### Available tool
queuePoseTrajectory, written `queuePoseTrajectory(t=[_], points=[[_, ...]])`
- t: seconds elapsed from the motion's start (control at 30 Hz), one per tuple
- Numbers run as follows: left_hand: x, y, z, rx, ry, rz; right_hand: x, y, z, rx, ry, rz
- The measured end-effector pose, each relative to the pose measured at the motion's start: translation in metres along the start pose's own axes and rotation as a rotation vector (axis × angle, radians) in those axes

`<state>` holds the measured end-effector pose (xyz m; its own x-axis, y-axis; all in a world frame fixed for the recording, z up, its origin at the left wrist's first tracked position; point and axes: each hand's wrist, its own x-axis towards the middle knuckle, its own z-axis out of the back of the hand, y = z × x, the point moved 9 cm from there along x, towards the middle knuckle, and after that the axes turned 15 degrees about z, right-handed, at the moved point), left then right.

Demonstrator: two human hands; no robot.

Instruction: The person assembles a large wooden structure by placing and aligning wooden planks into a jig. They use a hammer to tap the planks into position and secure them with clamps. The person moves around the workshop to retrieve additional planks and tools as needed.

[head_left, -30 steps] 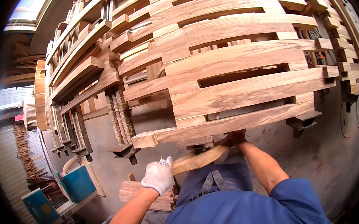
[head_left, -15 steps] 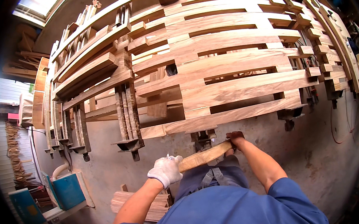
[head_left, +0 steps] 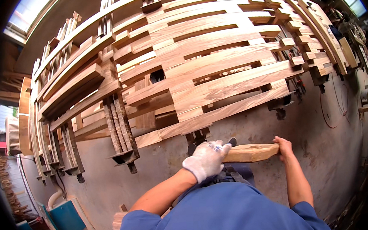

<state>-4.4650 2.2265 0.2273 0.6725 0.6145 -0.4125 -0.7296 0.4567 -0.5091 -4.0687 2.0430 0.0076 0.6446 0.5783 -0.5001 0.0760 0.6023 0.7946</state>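
Note:
A short wooden board (head_left: 252, 153) spans the gap between my two hands, in front of my body. My left hand (head_left: 207, 158), in a whitish work glove, is closed round the board's left end. My bare right hand (head_left: 285, 148) grips the opposite end, fingertips at its upper edge. Just beyond them stands a large rack of pale wooden boards (head_left: 230, 89), laid in spaced rows with gaps between. A metal clamp end (head_left: 198, 135) juts out below the rack's lowest board, close to my left glove.
Long bar clamps (head_left: 117, 129) reach toward me at the left, ending in dark metal jaws. A blue-green machine (head_left: 68, 219) stands lower left. Cut wood (head_left: 117, 221) lies beside my left arm. A thin cable (head_left: 336, 119) hangs at the right.
Both hands have moved right with the board, which has gone from slanted to nearly level. My view has turned, so the rack sits further left.

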Motion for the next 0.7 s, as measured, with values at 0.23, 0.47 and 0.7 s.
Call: queuePoseTrajectory(t=[0.23, 0.47, 0.7], points=[[0.096, -0.063, -0.046, -0.031, 0.007, -0.037, 0.047, 0.069, 0.117, 0.059, -0.190, 0.189], [0.193, -0.097, -0.113, -0.049, -0.029, 0.110, 0.154, 0.071, 0.163, -0.032, -0.105, 0.258], [0.217, -0.083, -0.175, -0.064, 0.062, 0.404, 0.195, 0.109, 0.132, -0.130, 0.121, 0.396]])
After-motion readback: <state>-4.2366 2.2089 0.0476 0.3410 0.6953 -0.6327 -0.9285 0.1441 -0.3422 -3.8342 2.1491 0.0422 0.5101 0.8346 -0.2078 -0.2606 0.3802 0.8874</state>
